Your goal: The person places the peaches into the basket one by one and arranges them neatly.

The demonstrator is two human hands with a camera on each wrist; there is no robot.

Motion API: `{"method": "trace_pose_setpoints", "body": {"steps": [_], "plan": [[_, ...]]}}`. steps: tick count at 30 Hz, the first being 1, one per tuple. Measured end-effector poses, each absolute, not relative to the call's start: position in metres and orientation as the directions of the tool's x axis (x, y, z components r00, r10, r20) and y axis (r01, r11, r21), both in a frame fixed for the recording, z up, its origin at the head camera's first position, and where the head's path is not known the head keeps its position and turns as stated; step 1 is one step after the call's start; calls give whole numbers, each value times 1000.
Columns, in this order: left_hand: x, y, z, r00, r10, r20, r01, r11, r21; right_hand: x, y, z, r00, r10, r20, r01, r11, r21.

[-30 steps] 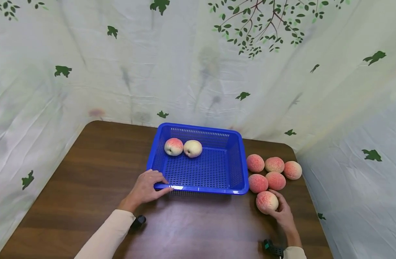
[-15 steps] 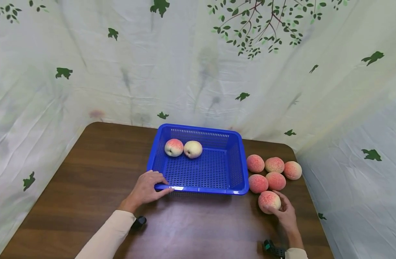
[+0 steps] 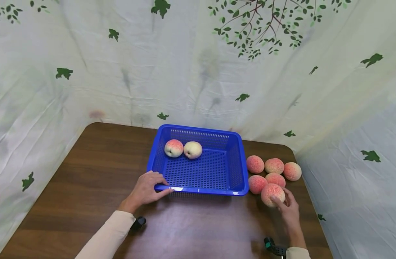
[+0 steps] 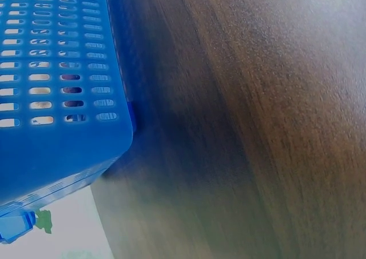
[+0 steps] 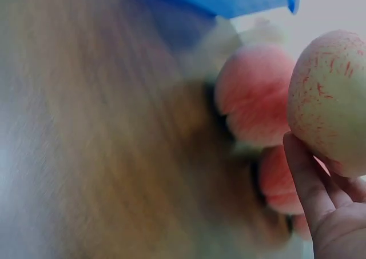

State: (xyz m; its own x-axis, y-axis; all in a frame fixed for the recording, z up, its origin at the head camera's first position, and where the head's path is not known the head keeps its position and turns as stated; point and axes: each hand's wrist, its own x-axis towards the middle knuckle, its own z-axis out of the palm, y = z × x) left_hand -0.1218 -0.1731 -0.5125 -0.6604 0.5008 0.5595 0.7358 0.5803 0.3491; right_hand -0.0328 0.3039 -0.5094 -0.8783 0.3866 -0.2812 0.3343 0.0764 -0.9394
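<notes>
Brown wood-grain counter shows at the left, where the left hand pinches the rim of a blue basket near its front left corner. Two peaches sit side by side inside, toward the back left. Rightward, five peaches cluster beside the basket; the right hand pinches a sixth peach, partly hiding them.

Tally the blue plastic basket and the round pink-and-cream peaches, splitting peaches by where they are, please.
Blue plastic basket: 1
Round pink-and-cream peaches in the basket: 2
Peaches on the brown wood-grain table: 5
Peach in the person's right hand: 1
Total: 9, of which 8 are peaches
</notes>
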Motion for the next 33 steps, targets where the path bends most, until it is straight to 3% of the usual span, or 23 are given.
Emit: {"method": "trace_pose_setpoints", "body": {"steps": [15, 26, 33], "plan": [[-122, -175, -515, -656, 497, 568, 738, 583, 341, -55, 280, -491, -918, 332, -216, 199, -84, -976], [-122, -175, -514, -663, 493, 563, 731, 588, 347, -81, 258, -465, -945, 294, -146, 137, -49, -989], [-122, -174, -514, -663, 498, 559, 731, 592, 340, -103, 244, -454, -947, 295, -127, 146, 43, -988]]}}
